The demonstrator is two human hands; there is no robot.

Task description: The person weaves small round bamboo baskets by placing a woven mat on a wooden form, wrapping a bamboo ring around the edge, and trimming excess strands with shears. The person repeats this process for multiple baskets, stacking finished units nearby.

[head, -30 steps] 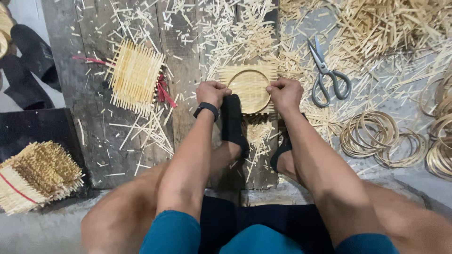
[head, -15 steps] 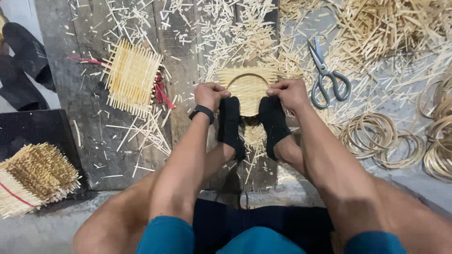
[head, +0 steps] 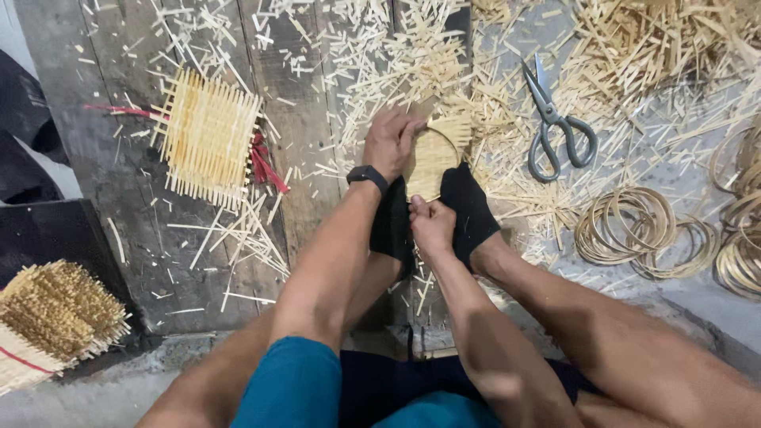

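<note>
A small round woven bamboo mat with a ring rim (head: 434, 158) stands between my two black-socked feet (head: 469, 208) on a wooden board. My left hand (head: 388, 141) grips its upper left edge, fingers curled over the rim. At the piece's lower edge, my right hand (head: 432, 224) pinches it between the feet. A black band sits on my left wrist (head: 366, 176).
Scissors (head: 555, 123) lie to the right among scattered bamboo splints. Coiled bamboo rings (head: 626, 226) lie further right. A square woven mat with red ties (head: 208, 139) lies on the board to the left. A stack of woven mats (head: 47, 317) sits at lower left.
My right hand moved from the piece's upper right edge down to its lower edge between the feet. My left hand shifted up over the top rim. The piece has tilted up.
</note>
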